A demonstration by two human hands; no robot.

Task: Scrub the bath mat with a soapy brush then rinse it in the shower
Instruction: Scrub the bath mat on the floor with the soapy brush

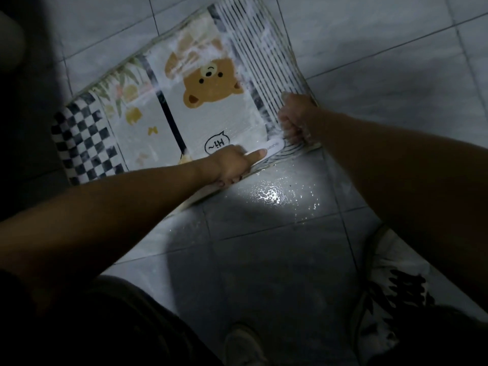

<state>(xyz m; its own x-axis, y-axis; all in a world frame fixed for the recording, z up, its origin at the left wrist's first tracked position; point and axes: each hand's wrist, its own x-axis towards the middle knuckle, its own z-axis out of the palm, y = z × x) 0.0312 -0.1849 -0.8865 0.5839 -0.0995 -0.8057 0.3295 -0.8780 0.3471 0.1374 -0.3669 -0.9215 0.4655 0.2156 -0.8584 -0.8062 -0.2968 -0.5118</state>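
Note:
The bath mat (216, 120) lies flat on the wet tiled floor, printed with a brown bear, a "Hi~" bubble, a black-and-white checkered end and a striped end. Soapy streaks cross its far part. My left hand (232, 165) grips the mat's near edge, fingers curled under it and thumb on top. My right hand (293, 120) is a fist over the striped near corner, gripping the brush (274, 147). Only the brush's white handle end, with small lettering, shows between the hands. Its bristles are hidden under the fist.
Grey floor tiles (369, 48) surround the mat, with a shiny puddle (272, 196) just in front of it. My two shoes show at the bottom, a plain one (243, 344) and a white one with black print (390, 289). A dim rounded object (10, 38) sits at the far left.

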